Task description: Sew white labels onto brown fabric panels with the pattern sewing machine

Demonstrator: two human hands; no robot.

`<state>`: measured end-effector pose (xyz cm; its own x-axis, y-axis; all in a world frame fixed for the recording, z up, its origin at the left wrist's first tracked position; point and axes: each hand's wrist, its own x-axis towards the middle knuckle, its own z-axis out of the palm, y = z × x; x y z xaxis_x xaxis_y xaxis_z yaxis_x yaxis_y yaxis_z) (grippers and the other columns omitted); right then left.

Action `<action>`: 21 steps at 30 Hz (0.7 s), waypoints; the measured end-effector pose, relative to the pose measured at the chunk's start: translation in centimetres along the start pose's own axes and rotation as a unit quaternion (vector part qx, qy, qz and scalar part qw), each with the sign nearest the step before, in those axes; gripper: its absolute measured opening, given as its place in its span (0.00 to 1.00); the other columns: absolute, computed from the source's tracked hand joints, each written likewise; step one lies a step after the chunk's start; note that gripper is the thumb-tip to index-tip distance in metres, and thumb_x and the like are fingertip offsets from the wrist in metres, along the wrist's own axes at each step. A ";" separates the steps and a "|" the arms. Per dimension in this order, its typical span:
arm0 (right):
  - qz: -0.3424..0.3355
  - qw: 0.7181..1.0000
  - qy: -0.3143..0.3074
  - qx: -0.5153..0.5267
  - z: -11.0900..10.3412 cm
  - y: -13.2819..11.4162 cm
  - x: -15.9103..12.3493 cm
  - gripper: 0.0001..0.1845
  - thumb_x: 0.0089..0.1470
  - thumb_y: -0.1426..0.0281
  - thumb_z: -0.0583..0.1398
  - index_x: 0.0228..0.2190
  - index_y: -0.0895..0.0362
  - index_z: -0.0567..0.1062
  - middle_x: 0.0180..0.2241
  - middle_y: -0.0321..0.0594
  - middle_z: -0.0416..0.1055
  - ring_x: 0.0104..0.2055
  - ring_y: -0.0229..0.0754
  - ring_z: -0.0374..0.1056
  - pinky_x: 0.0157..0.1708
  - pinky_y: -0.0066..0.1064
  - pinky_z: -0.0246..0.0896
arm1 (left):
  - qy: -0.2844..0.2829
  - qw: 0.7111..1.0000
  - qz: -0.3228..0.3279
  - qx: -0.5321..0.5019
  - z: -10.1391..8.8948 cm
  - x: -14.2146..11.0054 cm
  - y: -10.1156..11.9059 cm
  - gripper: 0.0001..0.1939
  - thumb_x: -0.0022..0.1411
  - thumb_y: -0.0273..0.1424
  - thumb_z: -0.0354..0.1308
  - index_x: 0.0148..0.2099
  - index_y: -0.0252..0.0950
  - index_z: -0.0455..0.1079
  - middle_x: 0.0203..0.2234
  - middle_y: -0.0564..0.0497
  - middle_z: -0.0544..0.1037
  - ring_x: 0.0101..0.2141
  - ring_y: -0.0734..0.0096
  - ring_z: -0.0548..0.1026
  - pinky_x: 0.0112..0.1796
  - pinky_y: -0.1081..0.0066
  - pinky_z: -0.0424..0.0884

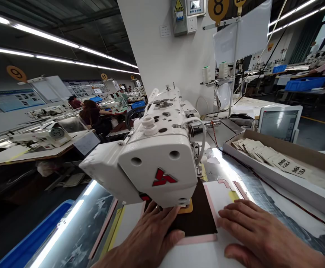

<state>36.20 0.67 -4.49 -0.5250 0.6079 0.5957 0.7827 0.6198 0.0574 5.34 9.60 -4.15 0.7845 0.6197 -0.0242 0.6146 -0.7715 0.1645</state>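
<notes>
A white sewing machine (156,156) with a red logo fills the middle. Under its head lies a dark brown fabric piece (198,216) framed by pink tape guides. My left hand (151,238) lies flat with fingers stretched out, its fingertips on the brown fabric's near left part, just below the machine head. My right hand (257,230) rests flat on the white table surface beside the fabric's right edge, fingers together and extended. The needle area is hidden behind the machine head.
A long cardboard tray (304,182) of printed labels lies at the right, a white screen (279,123) behind it. Thread cones (207,74) stand by a white pillar. A blue bin (31,242) sits at the lower left. Other people sit at machines far left and far right.
</notes>
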 end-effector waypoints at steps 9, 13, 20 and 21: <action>0.012 0.999 -0.016 0.041 0.3 -0.1 -0.5 0.22 0.76 0.59 0.48 0.44 0.56 0.78 0.42 0.37 0.82 0.41 0.43 0.79 0.43 0.36 0.75 | 0.076 0.990 0.062 0.106 -0.8 -3.0 -1.3 0.31 0.73 0.46 0.58 0.71 0.38 0.63 0.64 0.43 0.71 0.62 0.47 0.71 0.62 0.51 0.69; 0.026 0.997 -0.038 0.058 0.6 -0.2 -0.9 0.18 0.75 0.62 0.50 0.47 0.55 0.78 0.45 0.37 0.81 0.45 0.44 0.78 0.46 0.36 0.74 | 0.123 0.979 0.108 0.120 -1.1 -4.8 -2.0 0.25 0.71 0.45 0.61 0.65 0.41 0.71 0.62 0.47 0.74 0.61 0.56 0.73 0.63 0.62 0.69; 0.042 0.993 -0.074 0.080 0.1 -0.2 -1.2 0.16 0.74 0.65 0.52 0.48 0.55 0.79 0.48 0.38 0.80 0.48 0.45 0.76 0.48 0.37 0.72 | 0.172 0.977 0.126 0.006 0.0 -6.0 -1.7 0.17 0.73 0.45 0.59 0.58 0.43 0.73 0.49 0.48 0.81 0.52 0.62 0.77 0.52 0.71 0.75; 0.045 0.992 -0.079 0.082 0.0 -0.2 -1.2 0.16 0.73 0.65 0.53 0.48 0.55 0.79 0.48 0.38 0.80 0.47 0.46 0.76 0.48 0.37 0.72 | 0.172 0.977 0.128 -0.010 0.2 -5.9 -1.5 0.17 0.74 0.45 0.58 0.58 0.42 0.72 0.49 0.48 0.80 0.52 0.62 0.77 0.52 0.71 0.75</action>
<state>36.62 -0.19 -5.18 -0.5107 0.7271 0.4588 0.7712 0.6233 -0.1292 -0.18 7.07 -4.44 0.8361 0.4209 0.3517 0.3971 -0.9069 0.1410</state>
